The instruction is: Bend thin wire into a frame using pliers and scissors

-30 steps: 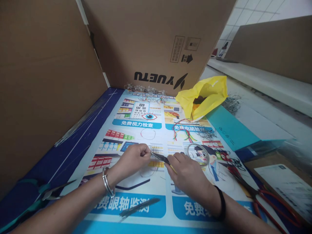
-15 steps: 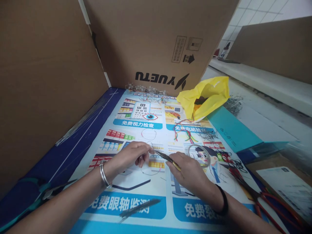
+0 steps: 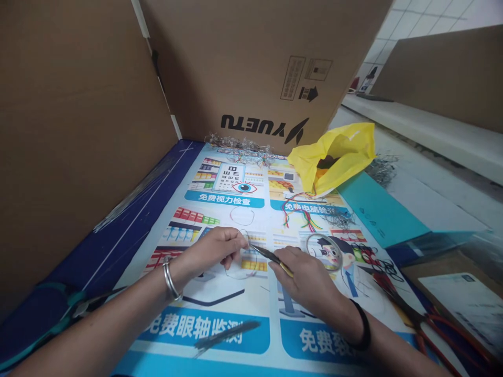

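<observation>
Faintly visible wire loop [image 3: 254,264] pinched in left hand [image 3: 214,250] grip; right hand [image 3: 311,280] grip clamps pliers [image 3: 268,254], handles hidden.

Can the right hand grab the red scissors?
Probably yes, but not straight away. The red scissors lie close beside the right hand with nothing tall in between, but that hand is full, gripping small pliers.
</observation>
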`<state>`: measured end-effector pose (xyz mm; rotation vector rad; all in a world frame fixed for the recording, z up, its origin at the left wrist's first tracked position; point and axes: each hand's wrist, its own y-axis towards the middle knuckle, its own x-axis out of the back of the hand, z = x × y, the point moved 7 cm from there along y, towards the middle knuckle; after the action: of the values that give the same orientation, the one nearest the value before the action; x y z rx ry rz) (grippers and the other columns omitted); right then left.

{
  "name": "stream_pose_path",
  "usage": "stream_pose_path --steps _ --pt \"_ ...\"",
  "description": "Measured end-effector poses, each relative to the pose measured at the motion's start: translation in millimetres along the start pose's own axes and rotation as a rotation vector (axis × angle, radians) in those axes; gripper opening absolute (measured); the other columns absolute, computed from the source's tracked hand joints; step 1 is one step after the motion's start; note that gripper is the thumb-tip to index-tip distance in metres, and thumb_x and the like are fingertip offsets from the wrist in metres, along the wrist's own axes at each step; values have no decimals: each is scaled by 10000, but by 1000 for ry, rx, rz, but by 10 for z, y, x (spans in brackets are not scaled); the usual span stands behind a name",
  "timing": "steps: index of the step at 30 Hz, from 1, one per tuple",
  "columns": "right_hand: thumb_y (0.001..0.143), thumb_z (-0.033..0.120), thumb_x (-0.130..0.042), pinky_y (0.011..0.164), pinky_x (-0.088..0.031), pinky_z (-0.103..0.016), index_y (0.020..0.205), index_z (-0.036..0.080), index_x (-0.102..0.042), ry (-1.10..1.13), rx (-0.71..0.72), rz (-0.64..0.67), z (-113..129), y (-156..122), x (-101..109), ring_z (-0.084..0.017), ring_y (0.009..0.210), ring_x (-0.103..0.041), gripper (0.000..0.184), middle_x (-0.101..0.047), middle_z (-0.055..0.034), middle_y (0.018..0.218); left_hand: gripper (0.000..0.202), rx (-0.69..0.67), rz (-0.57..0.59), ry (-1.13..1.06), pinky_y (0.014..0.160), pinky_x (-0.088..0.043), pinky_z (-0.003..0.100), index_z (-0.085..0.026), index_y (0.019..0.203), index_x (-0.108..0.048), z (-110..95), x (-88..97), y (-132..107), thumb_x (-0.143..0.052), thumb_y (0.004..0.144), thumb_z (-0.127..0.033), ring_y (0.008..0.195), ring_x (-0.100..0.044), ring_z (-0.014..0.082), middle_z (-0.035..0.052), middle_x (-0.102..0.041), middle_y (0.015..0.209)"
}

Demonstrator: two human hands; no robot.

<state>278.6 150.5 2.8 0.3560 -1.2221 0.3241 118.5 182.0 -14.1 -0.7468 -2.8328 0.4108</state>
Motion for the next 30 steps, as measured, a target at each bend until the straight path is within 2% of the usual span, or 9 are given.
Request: stream_pose_path --steps 9,14,21,24,30 --pt "881 304 -392 616 -370 -252 866 181 -570 -37 30 15 37 -10 -28 -167 745 -560 217 -605 -48 803 216 18 -13 73 391 -301 184 -170 716 -560 10 17 -7 -549 764 -380 369 -444 55 -63 -502 513" --pt "883 308 -397 622 -370 -248 872 185 -563 -34 55 33 65 -17 -37 -164 752 -556 207 -605 -45 813 200 38 -47 154 391 -271 181 -165 682 -580 7 37 -35 -549 759 -347 352 -401 62 -66 -470 399" --pt "877 310 -418 630 -372 -249 911 198 -567 -39 95 86 135 -41 -56 -163 766 -561 189 -603 -29 836 213 70 -52 174 362 -272 174 -159 665 -553 69 24 -117 -558 738 -359 341 -396 48 -62 -499 500" --pt "877 323 -417 639 -376 -253 914 201 -570 -79 74 107 103 -23 -32 -170 789 -570 198 -609 -32 847 235 84 -80 207 352 -260 170 -156 666 -559 75 88 -142 -548 740 -379 343 -394 45 -57 -502 532" --pt "869 366 -426 560 -346 -258 845 189 -576 -266 -44 147 -52 70 16 -180 701 -596 233 -632 -48 784 237 41 -195 214 369 -279 169 -153 667 -559 -13 361 -147 -543 753 -374 376 -389 42 -44 -520 572"
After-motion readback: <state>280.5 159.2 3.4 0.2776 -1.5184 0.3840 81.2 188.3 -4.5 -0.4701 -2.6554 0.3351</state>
